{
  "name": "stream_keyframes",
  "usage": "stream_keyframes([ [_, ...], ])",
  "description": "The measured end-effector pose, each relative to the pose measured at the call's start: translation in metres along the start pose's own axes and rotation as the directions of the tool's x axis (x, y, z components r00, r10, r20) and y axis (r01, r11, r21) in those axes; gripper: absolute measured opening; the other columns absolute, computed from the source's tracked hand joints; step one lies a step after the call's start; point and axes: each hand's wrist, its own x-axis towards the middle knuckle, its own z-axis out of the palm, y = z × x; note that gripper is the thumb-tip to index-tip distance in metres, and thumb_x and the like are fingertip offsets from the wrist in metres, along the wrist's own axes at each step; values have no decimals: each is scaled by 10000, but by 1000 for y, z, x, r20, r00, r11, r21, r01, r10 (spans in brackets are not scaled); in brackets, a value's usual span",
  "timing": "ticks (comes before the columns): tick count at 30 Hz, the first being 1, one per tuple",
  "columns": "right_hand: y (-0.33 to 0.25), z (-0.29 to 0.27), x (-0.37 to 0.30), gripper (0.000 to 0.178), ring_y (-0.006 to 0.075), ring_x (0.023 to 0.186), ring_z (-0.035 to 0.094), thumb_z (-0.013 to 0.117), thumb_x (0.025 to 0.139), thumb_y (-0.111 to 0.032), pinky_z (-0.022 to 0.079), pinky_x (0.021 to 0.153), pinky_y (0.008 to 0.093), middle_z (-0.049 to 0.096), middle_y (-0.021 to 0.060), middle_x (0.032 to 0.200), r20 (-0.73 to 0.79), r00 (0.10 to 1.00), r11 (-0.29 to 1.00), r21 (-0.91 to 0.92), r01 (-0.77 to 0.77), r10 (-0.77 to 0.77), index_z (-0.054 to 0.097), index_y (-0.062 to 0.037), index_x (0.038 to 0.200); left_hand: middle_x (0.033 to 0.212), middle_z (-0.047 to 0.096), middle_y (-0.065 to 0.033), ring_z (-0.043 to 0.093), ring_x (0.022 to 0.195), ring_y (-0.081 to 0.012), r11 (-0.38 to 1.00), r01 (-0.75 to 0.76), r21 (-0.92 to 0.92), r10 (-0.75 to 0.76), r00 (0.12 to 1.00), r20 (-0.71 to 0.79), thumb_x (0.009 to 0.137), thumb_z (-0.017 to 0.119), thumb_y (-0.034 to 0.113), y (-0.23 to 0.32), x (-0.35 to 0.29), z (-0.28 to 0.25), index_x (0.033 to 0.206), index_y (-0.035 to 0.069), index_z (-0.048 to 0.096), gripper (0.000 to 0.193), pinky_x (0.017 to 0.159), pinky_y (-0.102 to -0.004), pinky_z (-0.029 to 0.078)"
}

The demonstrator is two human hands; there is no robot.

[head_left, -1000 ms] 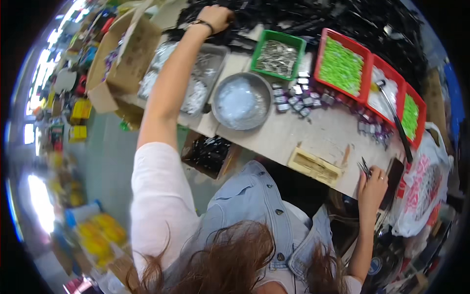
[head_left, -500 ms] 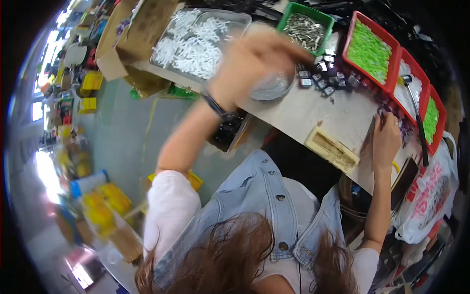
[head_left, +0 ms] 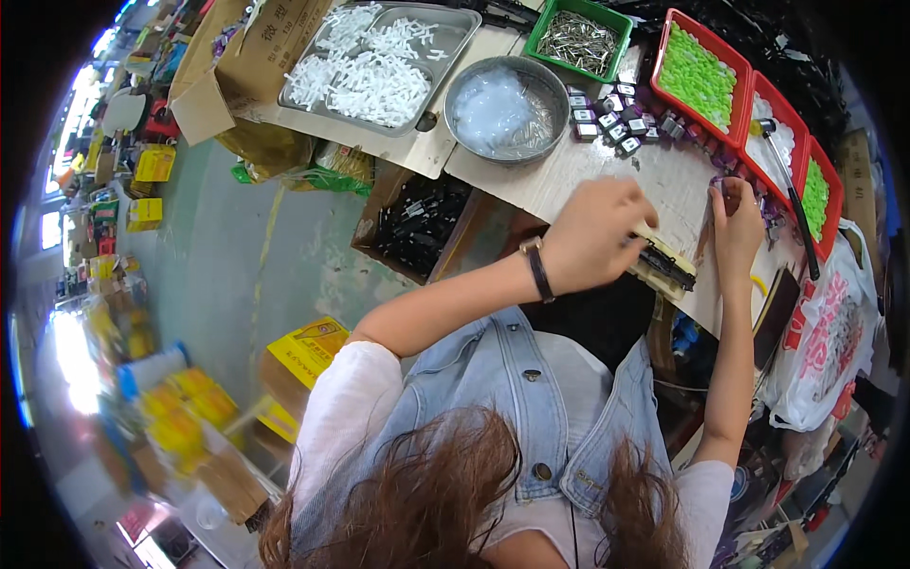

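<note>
My left hand (head_left: 602, 237) is over a cream-coloured fixture (head_left: 679, 293) at the table's near edge, fingers closed on the end of a long black plastic part (head_left: 669, 266). That part lies along the fixture's recess; its end under my fingers is hidden. To the right my right hand (head_left: 741, 228) is raised above the table, thumb and fingers pinching a small purplish-dark piece (head_left: 727, 187), too small to make out fully. It is close to a scatter of similar pieces beside the red trays. Small dark blocks with pale faces (head_left: 611, 119) are clustered farther back.
A metal bowl (head_left: 507, 156) with a clear bag stands behind my left hand. Beyond are a steel tray (head_left: 417, 112) of white parts, a green tray (head_left: 621, 55) of metal pins, and red trays (head_left: 742, 133) of green and white parts. A black-handled hammer (head_left: 801, 213) lies across the red trays.
My left hand has come from above the bowl and green tray back to the fixture. The fixture, bare before, now has the black part in it. My right hand stays near the red trays.
</note>
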Motion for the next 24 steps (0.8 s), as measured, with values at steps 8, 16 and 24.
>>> stream_keyframes([
  [8, 2, -2, -7, 210, 249, 795, 677, 692, 888, -193, 512, 720, 340, 700, 117, 918, -19, 1000, 1000, 17, -12, 12, 691, -44, 1035, 1523, 366, -102, 340, 1405, -295, 891, -325, 318, 235, 928, 291, 844, 657, 370, -1, -32, 24, 1487, 87, 338, 772, 1174, -447, 246],
  [16, 5, -3, -4, 164, 194, 710, 650, 707, 877, -154, 498, 674, 304, 689, 94, 845, -71, 996, 996, 65, 57, -52, 706, -32, 986, 1412, 472, -110, 423, 1319, -318, 921, -226, 317, 189, 971, 144, 788, 702, 286, 3, -11, 5, 1353, 98, 500, 629, 1101, -457, 323],
  [24, 0, -16, -18, 149, 163, 730, 632, 726, 851, -94, 492, 675, 289, 675, 94, 848, 33, 999, 991, 134, 30, -34, 698, -23, 979, 831, 721, -100, 675, 839, -305, 820, 189, 541, -98, 977, -192, 747, 670, 264, -164, 173, -86, 780, 197, 773, 127, 780, -404, 540],
])
